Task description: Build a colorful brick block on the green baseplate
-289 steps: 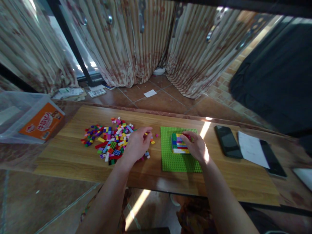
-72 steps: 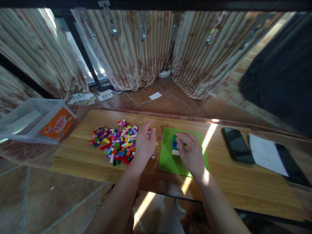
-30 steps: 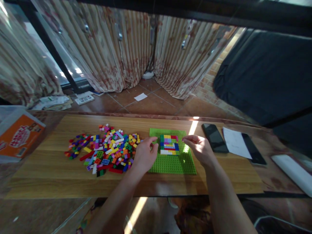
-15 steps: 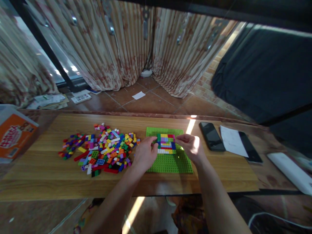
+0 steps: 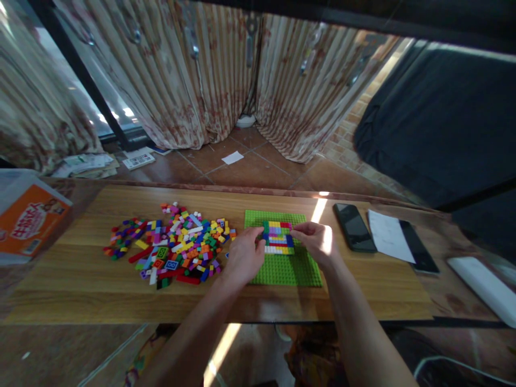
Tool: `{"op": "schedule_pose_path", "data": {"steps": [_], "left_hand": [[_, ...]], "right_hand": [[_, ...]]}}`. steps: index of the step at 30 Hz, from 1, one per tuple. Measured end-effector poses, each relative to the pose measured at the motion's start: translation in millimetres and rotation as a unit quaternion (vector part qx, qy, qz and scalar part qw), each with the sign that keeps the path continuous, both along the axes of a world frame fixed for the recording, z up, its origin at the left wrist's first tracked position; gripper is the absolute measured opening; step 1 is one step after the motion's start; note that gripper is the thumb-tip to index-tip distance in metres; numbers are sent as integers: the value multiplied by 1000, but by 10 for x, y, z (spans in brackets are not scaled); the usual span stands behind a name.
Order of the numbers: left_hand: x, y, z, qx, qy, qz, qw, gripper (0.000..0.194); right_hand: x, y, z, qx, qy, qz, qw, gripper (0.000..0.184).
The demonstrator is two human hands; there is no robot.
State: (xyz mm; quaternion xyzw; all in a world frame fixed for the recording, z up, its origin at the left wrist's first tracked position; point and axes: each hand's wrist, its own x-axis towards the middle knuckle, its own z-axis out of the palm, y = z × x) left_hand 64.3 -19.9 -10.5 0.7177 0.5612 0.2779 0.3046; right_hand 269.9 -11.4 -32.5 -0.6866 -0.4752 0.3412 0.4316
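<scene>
The bright block build (image 5: 278, 240) sits on the green plate (image 5: 286, 272), on the bench (image 5: 80, 287). The left hand (image 5: 245, 255) is at its left side, fingers apart. The right hand (image 5: 317, 243) has its fingers pinched together by the right edge; I can't tell if they hold anything.

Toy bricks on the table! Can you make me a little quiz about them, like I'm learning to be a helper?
1. Pick one: what colour is the baseplate under the brick build?
A) red
B) green
C) white

2. Fill in the gap: the ____ grip is nearer the loose brick pile.

3. True or false: the loose brick pile sits on the baseplate.

Key:
1. B, green.
2. Left: the left grip is nearer.
3. False: it lies on the wooden table.
</scene>
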Motion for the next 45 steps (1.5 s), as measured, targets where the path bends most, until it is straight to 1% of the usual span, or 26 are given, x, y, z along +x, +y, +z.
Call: {"op": "schedule_pose_path", "data": {"steps": [4,8,10,14,17,19,20,22,24,26,29,32,34,38,40,42,45], "left_hand": [[-5,-2,-16,2,-2,3,1000,33],[-24,3,-25,10,-5,-4,1000,32],[-33,12,-26,15,-12,-6,1000,31],[-93,52,-8,45,-38,15,998,28],[-228,114,14,75,-69,52,993,26],[-366,174,24,92,-99,93,986,25],[-443,207,29,100,-119,117,981,25],[-599,270,40,110,-170,166,965,24],[-735,318,58,101,-228,206,946,24],[-836,343,78,89,-282,235,926,26],[-928,347,89,88,-327,250,907,27],[-978,329,78,90,-335,243,906,27],[-1004,317,75,87,-334,242,907,27],[-1089,313,96,88,-323,258,906,28],[-1172,317,113,91,-311,277,905,29],[-1286,314,131,88,-288,286,910,28],[-1489,276,165,73,-202,276,937,25]], "right_hand": [[-39,-18,67,-6,13,2,1000,35],[3,-65,204,-44,55,15,997,42],[48,-81,272,-47,80,0,996,45],[77,-55,325,4,82,-71,994,41],[-18,-9,303,55,83,-83,992,36],[-142,4,289,91,85,-81,989,32],[-220,-1,286,108,87,-70,988,30],[-397,-37,294,128,96,-26,987,25],[-587,-103,313,127,84,42,987,20],[-770,-181,332,121,32,116,985,17],[-1000,-279,329,117,-56,221,967,14],[-1167,-325,270,109,-116,290,944,12],[-1246,-330,212,103,-167,301,933,14],[-1358,-314,111,107,-269,293,911,16],[-1402,-306,76,119,-280,295,906,12],[-1443,-301,50,131,-270,299,906,10],[-1498,-289,23,142,-246,296,912,12]]}}
